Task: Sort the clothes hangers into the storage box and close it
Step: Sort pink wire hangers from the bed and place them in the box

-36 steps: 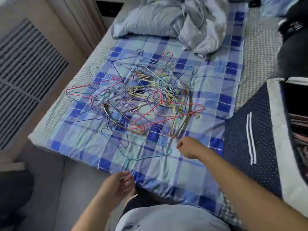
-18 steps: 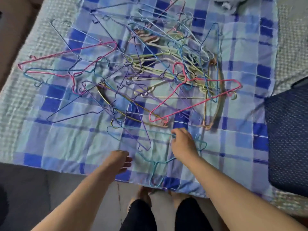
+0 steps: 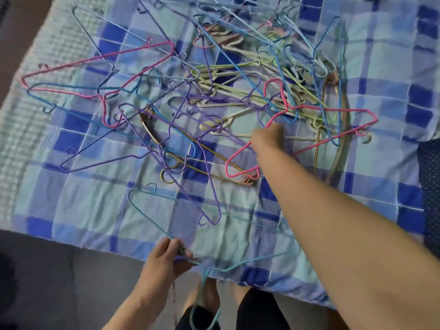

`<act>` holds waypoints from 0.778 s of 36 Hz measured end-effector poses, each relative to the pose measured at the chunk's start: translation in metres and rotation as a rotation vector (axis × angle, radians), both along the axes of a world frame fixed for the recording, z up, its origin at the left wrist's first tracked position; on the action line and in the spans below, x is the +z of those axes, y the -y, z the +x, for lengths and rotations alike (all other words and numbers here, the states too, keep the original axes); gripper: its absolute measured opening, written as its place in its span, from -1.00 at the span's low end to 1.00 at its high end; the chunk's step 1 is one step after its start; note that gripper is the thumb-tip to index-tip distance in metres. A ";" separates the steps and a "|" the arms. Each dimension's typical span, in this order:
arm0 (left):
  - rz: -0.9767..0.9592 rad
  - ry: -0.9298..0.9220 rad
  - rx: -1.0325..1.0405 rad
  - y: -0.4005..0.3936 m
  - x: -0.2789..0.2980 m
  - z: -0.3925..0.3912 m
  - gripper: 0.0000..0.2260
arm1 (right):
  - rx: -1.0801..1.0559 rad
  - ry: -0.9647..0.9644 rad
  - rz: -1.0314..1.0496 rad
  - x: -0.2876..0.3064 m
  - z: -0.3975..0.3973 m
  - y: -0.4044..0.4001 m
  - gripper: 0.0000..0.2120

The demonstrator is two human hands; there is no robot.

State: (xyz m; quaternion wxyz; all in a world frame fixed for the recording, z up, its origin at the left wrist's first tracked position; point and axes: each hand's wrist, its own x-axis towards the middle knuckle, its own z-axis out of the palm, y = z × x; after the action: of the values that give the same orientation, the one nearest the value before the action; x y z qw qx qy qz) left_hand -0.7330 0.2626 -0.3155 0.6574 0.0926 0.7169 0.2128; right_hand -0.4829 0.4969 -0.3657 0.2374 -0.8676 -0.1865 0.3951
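Observation:
A tangled heap of several coloured wire hangers (image 3: 238, 91) lies on a blue checked bed sheet (image 3: 83, 206). My left hand (image 3: 166, 258) pinches the thin teal hanger (image 3: 147, 217) at the sheet's near edge; its hook hangs down over my legs. My right hand (image 3: 267, 138) reaches into the heap and grips the upper arm of a pink hanger (image 3: 338, 110) lying at the right of the pile. A second pink hanger (image 3: 100, 60) lies at the far left. The dark blue storage box (image 3: 431, 186) shows only as a strip at the right edge.
A purple hanger (image 3: 204, 198) and a gold-brown hanger (image 3: 152, 132) lie between my two hands. The bed's near edge drops to a grey floor (image 3: 59, 282). My legs and bare feet (image 3: 209, 298) stand against the bed. A pale knit mattress cover (image 3: 28, 115) shows at the left.
My left hand has taken hold of the teal hanger and drawn it toward the bed edge. My right hand let the teal hanger go and moved forward onto the pink hanger. The camera tilted closer.

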 end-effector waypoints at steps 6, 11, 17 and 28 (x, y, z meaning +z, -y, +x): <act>0.059 0.052 0.066 -0.016 0.067 -0.037 -0.76 | 0.149 0.117 0.089 0.044 0.003 0.035 -0.78; 0.278 0.068 0.059 -0.061 0.112 -0.044 -0.74 | 0.133 0.233 0.250 0.086 0.014 0.070 -0.87; 0.374 0.326 0.205 -0.130 0.153 -0.015 -0.79 | 0.122 0.422 0.494 0.120 0.038 0.098 -0.88; 0.210 0.625 0.180 -0.225 0.172 0.079 -0.83 | 0.375 0.179 0.760 0.182 0.050 0.094 -0.92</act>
State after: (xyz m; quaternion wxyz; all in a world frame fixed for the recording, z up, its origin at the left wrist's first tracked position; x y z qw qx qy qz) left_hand -0.6543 0.4875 -0.1431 0.8109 0.0265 0.4602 0.3604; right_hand -0.4332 0.4031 -0.1836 0.4468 -0.7005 -0.4930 0.2580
